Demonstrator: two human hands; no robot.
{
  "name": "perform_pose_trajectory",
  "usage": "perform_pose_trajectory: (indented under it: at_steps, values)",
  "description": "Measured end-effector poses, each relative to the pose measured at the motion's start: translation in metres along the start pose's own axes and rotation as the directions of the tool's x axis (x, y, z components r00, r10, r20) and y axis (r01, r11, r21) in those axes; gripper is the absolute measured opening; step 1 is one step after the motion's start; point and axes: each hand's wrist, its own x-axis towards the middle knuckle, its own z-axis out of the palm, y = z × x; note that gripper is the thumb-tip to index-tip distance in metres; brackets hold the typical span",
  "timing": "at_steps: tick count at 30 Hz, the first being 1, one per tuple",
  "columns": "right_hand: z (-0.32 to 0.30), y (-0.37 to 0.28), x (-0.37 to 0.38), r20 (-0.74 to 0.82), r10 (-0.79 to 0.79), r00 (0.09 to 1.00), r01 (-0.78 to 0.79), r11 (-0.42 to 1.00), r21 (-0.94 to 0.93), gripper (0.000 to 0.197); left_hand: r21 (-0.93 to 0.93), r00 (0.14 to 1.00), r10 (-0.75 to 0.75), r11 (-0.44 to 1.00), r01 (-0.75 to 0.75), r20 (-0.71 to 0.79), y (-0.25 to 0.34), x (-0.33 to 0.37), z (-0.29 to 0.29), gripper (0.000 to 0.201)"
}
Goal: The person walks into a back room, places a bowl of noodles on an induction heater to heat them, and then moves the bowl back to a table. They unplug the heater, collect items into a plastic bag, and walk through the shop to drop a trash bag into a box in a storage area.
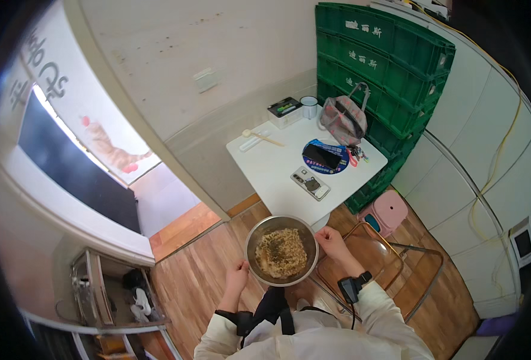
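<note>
My left hand (237, 276) and my right hand (331, 239) grip a round metal bowl (257, 233) by its rim, one at each side. The bowl is held level in front of my body, just off the near corner of the white table (259, 171). Inside it lies a block of cooked-looking noodles (281, 253) with dark specks on top. Fingers of both hands are closed on the rim, and the bowl's outer wall is mostly hidden from above.
On the table are a patterned phone (310, 183), a dark phone (322, 157) on a blue round mat, a long-handled spoon (264, 138), a white mug (308, 107) and a bag (344, 118). Green crates (379, 60) stand behind. A folding chair (361, 255) and pink stool (387, 210) are right.
</note>
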Motion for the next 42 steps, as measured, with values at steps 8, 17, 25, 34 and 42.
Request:
perform_pose_trajectory:
  at_steps: [8, 17, 25, 34, 42]
  values:
    - [0.009, 0.029, 0.08, -0.165, 0.016, 0.986, -0.036, 0.993, -0.116, 0.016, 0.135, 0.985, 0.107, 0.983, -0.126, 0.135, 0.008, 0.118, 0.011, 0.024]
    - [0.007, 0.026, 0.147, -0.189, 0.063, 0.98, -0.104, 0.97, -0.22, 0.014, -0.003, 0.949, 0.108, 0.994, -0.112, 0.295, 0.027, 0.179, 0.012, 0.024]
    - [-0.018, 0.023, 0.172, -0.092, -0.254, 0.963, 0.043, 0.479, -0.877, 0.058, -0.169, 0.941, -0.082, 0.975, 0.144, 0.329, 0.063, 0.185, 0.013, 0.021]
    - [-0.045, 0.032, 0.209, -0.026, -0.273, 0.962, 0.141, 0.574, -0.807, 0.065, -0.121, 0.945, -0.141, 0.976, 0.183, 0.295, 0.068, 0.192, 0.017, 0.025]
    - [-0.102, 0.033, 0.282, -0.185, -0.513, 0.838, 0.232, 0.642, -0.731, 0.057, -0.117, 0.947, -0.121, 0.98, 0.162, 0.299, 0.075, 0.2, 0.034, 0.024]
